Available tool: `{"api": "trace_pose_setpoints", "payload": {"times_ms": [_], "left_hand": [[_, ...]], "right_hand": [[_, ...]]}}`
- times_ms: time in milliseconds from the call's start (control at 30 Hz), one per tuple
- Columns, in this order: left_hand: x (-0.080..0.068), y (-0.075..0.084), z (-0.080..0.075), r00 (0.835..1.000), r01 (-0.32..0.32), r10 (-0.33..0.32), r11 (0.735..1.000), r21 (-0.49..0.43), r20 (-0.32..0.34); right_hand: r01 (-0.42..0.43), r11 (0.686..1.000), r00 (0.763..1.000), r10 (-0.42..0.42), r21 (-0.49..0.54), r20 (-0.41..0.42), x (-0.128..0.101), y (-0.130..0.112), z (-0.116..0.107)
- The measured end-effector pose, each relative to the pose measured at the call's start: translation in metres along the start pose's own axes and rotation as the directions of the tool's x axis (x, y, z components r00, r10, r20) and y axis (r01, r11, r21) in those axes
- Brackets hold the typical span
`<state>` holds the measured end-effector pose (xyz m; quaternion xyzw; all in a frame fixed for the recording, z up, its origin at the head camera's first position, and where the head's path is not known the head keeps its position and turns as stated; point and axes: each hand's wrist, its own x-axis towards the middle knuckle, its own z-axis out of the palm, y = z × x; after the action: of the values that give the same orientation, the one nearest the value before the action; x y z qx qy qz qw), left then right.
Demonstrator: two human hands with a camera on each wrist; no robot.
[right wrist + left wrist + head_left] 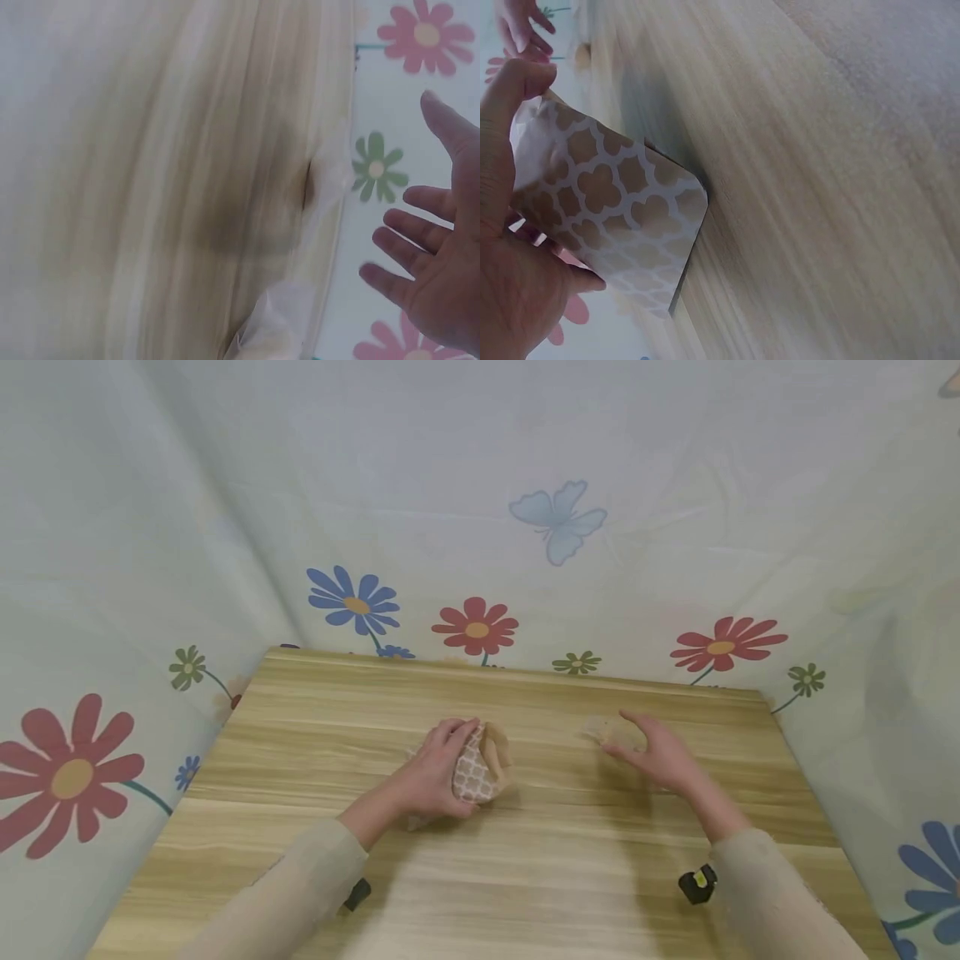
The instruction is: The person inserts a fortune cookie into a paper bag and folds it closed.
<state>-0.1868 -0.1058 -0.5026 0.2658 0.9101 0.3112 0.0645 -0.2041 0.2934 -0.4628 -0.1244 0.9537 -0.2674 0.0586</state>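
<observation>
My left hand (427,777) grips a small paper bag (474,774) with a tan and white lattice pattern. The bag is tilted, its plain tan mouth spread and facing right in the head view. In the left wrist view, the thumb lies at one edge of the patterned bag (604,187) and the fingers are partly hidden behind it. My right hand (660,752) is held off to the right, fingers spread and holding nothing. Near its fingertips is a crumpled piece of clear plastic (600,731). The right wrist view shows clear plastic (326,187) with something brown beneath or inside it.
The wood-grain table (540,877) ends at a hanging white cloth (420,485) printed with flowers and a butterfly. More clear plastic (274,322) appears low in the right wrist view. Small black devices (697,884) sit under both wrists.
</observation>
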Motion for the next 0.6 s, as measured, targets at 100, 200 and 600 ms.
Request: {"api": "trace_pose_setpoints", "payload": {"times_ms": [100, 200, 600], "left_hand": [[-0.001, 0.0, -0.001, 1.0, 0.0, 0.0, 1.0, 0.003, 0.002], [-0.003, 0.0, -0.001, 1.0, 0.002, -0.002, 1.0, 0.008, 0.005], [-0.008, 0.003, -0.004, 1.0, -0.009, 0.008, 1.0, 0.027, 0.026]], "right_hand": [[-0.009, 0.999, 0.999, 0.007, 0.048, 0.043, 0.009, 0.01, -0.006], [-0.005, 0.995, 0.997, -0.002, 0.096, 0.078, 0.018, 0.019, -0.008], [0.002, 0.993, 0.998, -0.008, 0.114, 0.056, 0.04, 0.034, 0.002]]}}
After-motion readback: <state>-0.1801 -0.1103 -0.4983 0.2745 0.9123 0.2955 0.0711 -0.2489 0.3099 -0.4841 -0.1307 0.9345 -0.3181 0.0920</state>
